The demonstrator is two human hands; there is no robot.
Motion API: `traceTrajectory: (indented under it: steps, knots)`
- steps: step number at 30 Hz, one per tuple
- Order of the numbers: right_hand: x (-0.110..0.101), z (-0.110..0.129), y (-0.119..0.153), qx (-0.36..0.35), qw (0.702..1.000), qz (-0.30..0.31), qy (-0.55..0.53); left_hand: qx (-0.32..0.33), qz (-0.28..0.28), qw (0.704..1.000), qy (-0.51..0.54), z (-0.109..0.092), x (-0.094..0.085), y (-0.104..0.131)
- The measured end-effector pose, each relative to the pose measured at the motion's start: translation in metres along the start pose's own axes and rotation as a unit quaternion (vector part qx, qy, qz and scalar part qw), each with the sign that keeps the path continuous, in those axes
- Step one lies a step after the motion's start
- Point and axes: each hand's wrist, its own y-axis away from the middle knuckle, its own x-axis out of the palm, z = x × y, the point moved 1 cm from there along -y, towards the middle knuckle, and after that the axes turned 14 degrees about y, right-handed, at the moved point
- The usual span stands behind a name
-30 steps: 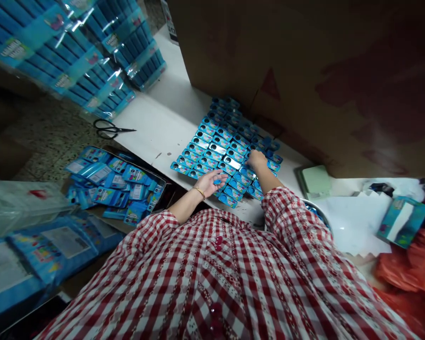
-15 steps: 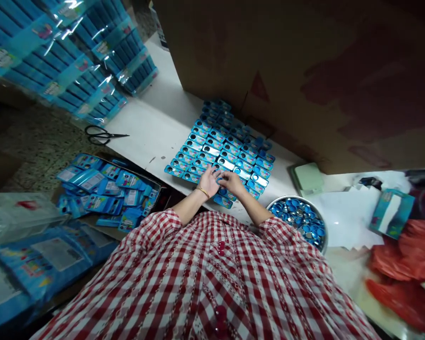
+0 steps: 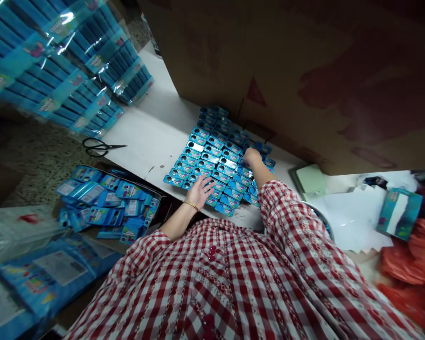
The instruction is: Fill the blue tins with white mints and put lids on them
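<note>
Several small blue tins (image 3: 212,150) lie in slanted rows on the white table (image 3: 152,137); some show a dark round hole, others a blue disc or a shiny lid. My left hand (image 3: 199,192), with a gold bangle at the wrist, is spread palm up over the near edge of the rows and holds nothing. Farther off to the right, my right hand (image 3: 252,157) reaches to the tins near the cardboard box, its fingers bent down and closed; what they grip is too small to make out.
A big cardboard box (image 3: 286,85) walls off the back. Black scissors (image 3: 104,147) lie at the left, by plastic-wrapped blue packs (image 3: 67,71) and a carton of blue packets (image 3: 108,200). At the right are a green block (image 3: 310,179) and a bowl (image 3: 330,225), partly behind my sleeve.
My hands were together over the near tins. The right one has moved away to the far right rows, and the left has drawn slightly left. My right sleeve now covers most of the bowl.
</note>
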Motion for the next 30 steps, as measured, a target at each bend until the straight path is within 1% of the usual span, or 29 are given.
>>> traceTrajectory:
  steps: [2, 4, 8, 12, 14, 18, 20, 22, 24, 25, 27, 28, 29, 30]
  knots:
    - [0.0, 0.004, -0.008, -0.006, 1.0, 0.014, 0.022, 0.0, 0.003, 1.0, -0.008, 0.001, -0.001, -0.001]
    - [0.001, 0.006, -0.011, -0.01, 0.999, 0.014, 0.04, -0.005, 0.005, 1.0, -0.02, 0.004, -0.001, 0.0]
    - [0.001, 0.007, -0.01, -0.012, 0.999, 0.012, 0.045, -0.006, 0.009, 0.999, -0.049, 0.008, -0.001, 0.007]
    - [-0.004, 0.008, -0.007, -0.019, 0.999, 0.011, 0.042, -0.002, 0.043, 0.996, -0.082, 0.009, -0.002, 0.02]
    - [-0.008, 0.008, -0.007, -0.024, 0.999, 0.004, 0.04, 0.003, 0.05, 0.995, -0.091, 0.008, -0.007, 0.026]
    - [-0.012, 0.012, -0.005, -0.043, 0.998, -0.016, 0.034, 0.01, 0.036, 0.995, -0.093, 0.008, -0.022, 0.033]
    - [-0.01, 0.014, 0.004, -0.053, 0.998, -0.035, 0.031, 0.005, 0.031, 0.995, -0.093, 0.008, -0.028, 0.035]
    - [-0.004, 0.007, 0.02, -0.059, 0.996, -0.061, 0.026, -0.005, 0.027, 0.995, -0.097, 0.008, -0.032, 0.035]
    - [0.01, -0.014, 0.045, -0.064, 0.993, -0.103, 0.005, -0.012, 0.017, 0.994, -0.105, 0.009, -0.03, 0.032]
    - [0.02, -0.032, 0.061, -0.063, 0.989, -0.131, -0.016, -0.015, 0.013, 0.994, -0.112, 0.01, -0.027, 0.029]
    - [0.048, -0.079, 0.101, -0.044, 0.976, -0.202, -0.067, -0.019, 0.021, 0.991, -0.128, 0.014, -0.017, 0.022]
    - [0.065, -0.106, 0.125, -0.019, 0.968, -0.233, -0.087, -0.025, 0.033, 0.99, -0.137, 0.017, -0.011, 0.019]
    - [0.084, -0.132, 0.15, 0.016, 0.962, -0.257, -0.09, -0.032, 0.047, 0.988, -0.147, 0.021, -0.004, 0.016]
    - [0.104, -0.157, 0.175, 0.067, 0.959, -0.265, -0.079, -0.04, 0.061, 0.985, -0.156, 0.025, 0.004, 0.014]
